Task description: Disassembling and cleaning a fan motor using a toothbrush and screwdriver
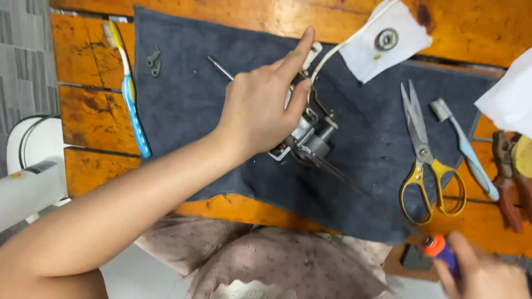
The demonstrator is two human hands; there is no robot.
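Observation:
My left hand rests on a small metal motor assembly lying on a dark grey towel, index finger stretched out and thumb against the part. A thin shaft sticks out past the hand. My right hand at the lower right grips a tool with an orange and purple handle; its long dark shaft reaches up to the assembly. A white cord runs from the assembly toward a white cloth.
The towel lies on an orange wooden bench. A blue and yellow toothbrush lies at the left, with small metal bits nearby. Yellow-handled scissors, a second toothbrush and red-handled pliers lie at the right. A metal ring sits on the white cloth.

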